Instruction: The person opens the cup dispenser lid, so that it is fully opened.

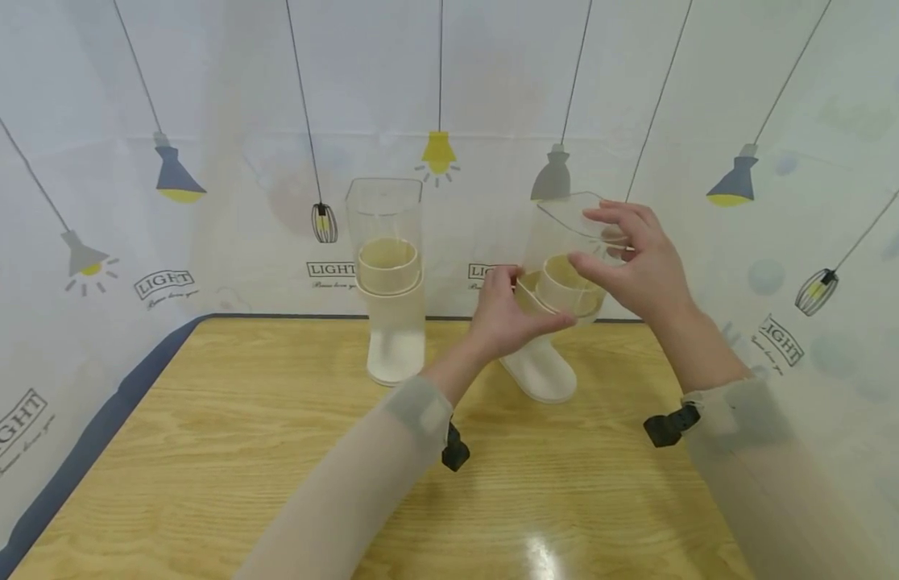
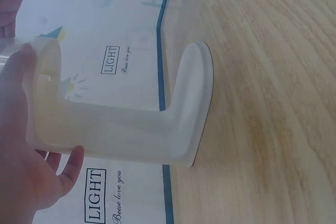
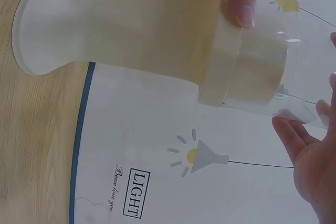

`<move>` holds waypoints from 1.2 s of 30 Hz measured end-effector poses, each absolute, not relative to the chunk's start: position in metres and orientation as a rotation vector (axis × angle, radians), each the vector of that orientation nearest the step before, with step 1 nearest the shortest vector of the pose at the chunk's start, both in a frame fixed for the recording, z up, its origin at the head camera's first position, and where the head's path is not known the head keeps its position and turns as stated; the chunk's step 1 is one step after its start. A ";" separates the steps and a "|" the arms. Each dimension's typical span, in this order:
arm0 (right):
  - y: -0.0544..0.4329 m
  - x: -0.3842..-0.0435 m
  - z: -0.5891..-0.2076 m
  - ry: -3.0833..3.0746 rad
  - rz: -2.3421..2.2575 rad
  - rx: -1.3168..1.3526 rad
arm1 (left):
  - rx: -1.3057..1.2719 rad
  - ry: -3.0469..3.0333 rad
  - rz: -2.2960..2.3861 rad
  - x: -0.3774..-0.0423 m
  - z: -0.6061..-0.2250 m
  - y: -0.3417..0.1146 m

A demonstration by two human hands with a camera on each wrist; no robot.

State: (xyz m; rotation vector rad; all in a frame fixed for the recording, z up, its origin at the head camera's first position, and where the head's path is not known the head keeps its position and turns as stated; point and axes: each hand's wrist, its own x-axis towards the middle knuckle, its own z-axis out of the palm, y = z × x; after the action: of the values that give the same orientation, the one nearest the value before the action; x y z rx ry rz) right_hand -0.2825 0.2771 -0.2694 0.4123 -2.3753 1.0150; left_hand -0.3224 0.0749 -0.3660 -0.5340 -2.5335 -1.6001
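Wooden bench (image 1: 239,451) beneath, the left hand (image 1: 506,316) clamped round the stand (image 2: 113,129) should steady it, right hand (image 1: 647,270) pinching the clear container (image 1: 555,229).

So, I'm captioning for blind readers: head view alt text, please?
A person's left hand grips a cream stand while the right hand holds the clear container atop it. A similar unit stands to their left on a wooden table.
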 end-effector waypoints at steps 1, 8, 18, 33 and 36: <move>0.277 -0.282 -0.269 -2.373 1.027 0.413 | -0.532 -2.528 -1.601 -0.322 -0.367 0.075; 0.278 -0.278 -0.273 -2.366 1.102 0.416 | -0.523 -2.469 -1.644 -0.314 -0.375 0.076; 0.277 -0.279 -0.282 -2.335 1.170 0.429 | -0.621 -2.407 -1.909 -0.313 -0.377 0.081; 0.252 -0.279 -0.287 -2.262 1.265 0.197 | -0.593 -2.289 -1.880 -0.317 -0.380 0.101; 0.247 -0.281 -0.287 -2.203 1.287 0.152 | -0.584 -2.289 -1.860 -0.317 -0.378 0.103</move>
State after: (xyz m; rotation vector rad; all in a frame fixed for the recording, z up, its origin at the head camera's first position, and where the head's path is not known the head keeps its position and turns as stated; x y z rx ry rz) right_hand -0.2814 0.2466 -0.2874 0.1517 -2.2026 1.2866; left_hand -0.3172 0.1030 -0.3782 -0.5841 -2.2886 -1.8595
